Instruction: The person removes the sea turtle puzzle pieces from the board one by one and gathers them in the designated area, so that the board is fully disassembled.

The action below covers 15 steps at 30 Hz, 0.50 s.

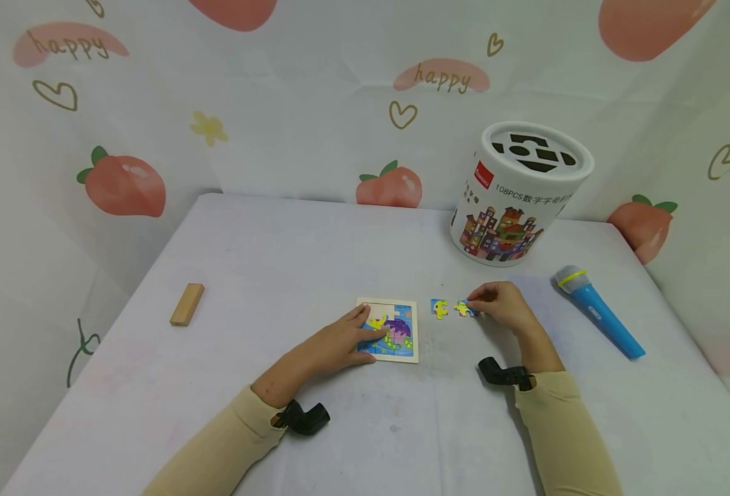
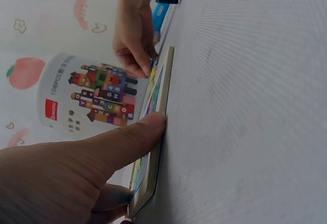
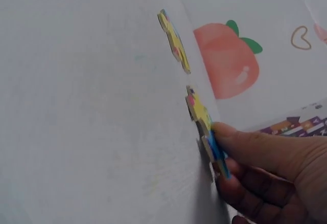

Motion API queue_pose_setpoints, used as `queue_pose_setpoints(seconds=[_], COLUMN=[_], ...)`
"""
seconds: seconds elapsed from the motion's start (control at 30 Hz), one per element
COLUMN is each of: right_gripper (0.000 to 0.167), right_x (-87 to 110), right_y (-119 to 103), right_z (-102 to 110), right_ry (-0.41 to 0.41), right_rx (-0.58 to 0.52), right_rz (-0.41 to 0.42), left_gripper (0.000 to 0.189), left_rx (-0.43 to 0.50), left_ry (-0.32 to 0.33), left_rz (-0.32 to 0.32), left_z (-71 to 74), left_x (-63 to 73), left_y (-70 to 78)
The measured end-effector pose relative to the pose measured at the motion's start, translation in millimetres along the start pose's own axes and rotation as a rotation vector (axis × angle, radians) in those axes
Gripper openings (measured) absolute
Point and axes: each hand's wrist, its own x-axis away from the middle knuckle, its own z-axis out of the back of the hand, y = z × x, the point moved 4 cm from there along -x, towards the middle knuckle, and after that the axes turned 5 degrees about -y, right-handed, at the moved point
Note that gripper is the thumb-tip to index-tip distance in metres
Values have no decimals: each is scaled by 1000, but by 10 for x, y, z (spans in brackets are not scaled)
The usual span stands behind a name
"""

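Note:
A small square wooden puzzle tray (image 1: 416,348) lies flat at mid-table, its joined pieces showing a purple and yellow picture. Bare wood shows at its upper left. My left hand (image 1: 346,339) rests over its left side with fingers spread and extended; in the left wrist view the thumb (image 2: 148,132) presses on the near rim. To the right of the tray, my right hand (image 1: 504,306) pinches a yellow and blue puzzle piece (image 3: 201,112) between thumb and fingers, tilted close over the table. Another loose puzzle piece (image 1: 440,308) lies between the tray and that hand.
Behind the right hand stands a large white block bucket (image 1: 507,200) with a holed lid. A blue toy microphone (image 1: 603,313) lies at the right. Far to the left is a wooden block (image 1: 187,304). A peach-print cloth (image 1: 302,110) hangs along the table's back edge.

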Motion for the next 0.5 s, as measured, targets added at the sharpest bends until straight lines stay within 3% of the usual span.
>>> queue_pose_setpoints(seconds=[0.5], right_gripper=[21], right_x=[-8], right_y=[6], right_z=[-4], right_ry=[28], right_rx=[36], right_rz=[21], left_gripper=[51], left_rx=[-1], left_ry=[-5], left_rz=[-4], left_z=[7], left_x=[-1], left_y=[-1])
